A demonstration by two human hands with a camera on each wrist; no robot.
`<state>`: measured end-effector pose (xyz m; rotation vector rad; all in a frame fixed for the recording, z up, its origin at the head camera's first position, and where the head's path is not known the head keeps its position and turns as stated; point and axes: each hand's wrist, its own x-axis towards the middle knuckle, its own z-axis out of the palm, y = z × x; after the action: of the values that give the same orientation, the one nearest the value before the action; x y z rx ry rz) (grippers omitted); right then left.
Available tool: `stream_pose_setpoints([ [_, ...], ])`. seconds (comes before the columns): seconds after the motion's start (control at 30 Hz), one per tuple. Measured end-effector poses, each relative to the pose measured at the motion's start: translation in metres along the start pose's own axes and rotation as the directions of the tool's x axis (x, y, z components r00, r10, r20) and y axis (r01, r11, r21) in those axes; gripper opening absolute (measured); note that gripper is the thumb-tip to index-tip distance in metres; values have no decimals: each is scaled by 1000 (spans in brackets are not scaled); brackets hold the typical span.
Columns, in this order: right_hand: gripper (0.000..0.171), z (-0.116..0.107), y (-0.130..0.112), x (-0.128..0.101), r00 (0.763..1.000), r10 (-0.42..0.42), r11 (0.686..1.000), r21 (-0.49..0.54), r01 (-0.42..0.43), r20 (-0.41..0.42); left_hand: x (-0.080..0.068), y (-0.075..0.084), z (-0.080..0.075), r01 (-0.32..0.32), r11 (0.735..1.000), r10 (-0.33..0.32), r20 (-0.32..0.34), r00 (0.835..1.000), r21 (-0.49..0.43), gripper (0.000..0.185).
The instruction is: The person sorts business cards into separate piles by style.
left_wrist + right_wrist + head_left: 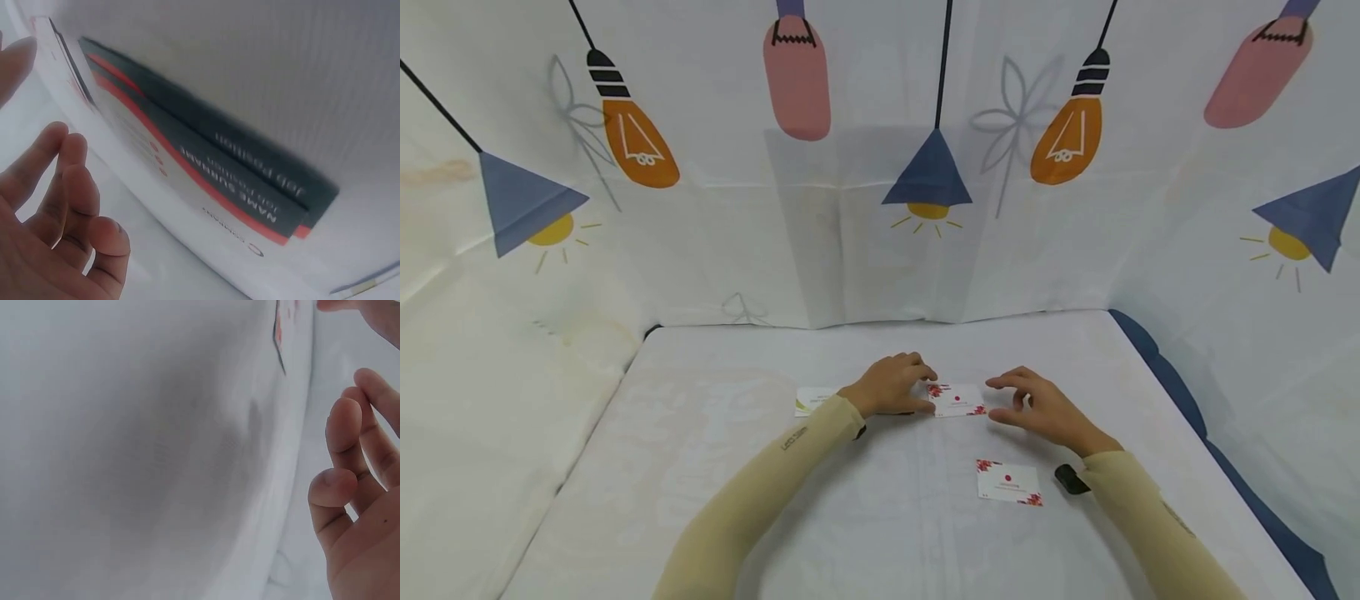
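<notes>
A white business card (957, 400) with red floral corners lies on the white table between the two hands. My left hand (889, 385) has its thumb and fingertips right at the card's left edge. In the left wrist view, its fingers (81, 187) are loosely bent with nothing between them. Under that hand lie overlapping dark-and-red business cards (187, 144), mostly hidden in the head view. My right hand (1037, 408) is by the card's right edge, thumb and fingers spread apart and holding nothing. In the right wrist view, a corner of the floral card (281, 337) shows past the fingertips.
A second red floral card (1009, 483) lies nearer, below the right hand. Left of the left wrist, a white card with a yellow-green stripe (811, 402) is partly covered by the sleeve. A printed cloth wall (865, 250) rises behind the table's back edge.
</notes>
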<state>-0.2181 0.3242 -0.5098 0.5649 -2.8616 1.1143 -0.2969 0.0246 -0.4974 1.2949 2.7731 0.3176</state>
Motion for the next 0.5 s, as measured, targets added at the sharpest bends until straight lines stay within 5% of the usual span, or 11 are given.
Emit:
stream_pose_setpoints([
  [0.5, 57, -2, -6, -39, 999, -46, 999, -2, 46, -4, -13, 37, 7, -145, 989, 145, -9, 989, -38, 54],
])
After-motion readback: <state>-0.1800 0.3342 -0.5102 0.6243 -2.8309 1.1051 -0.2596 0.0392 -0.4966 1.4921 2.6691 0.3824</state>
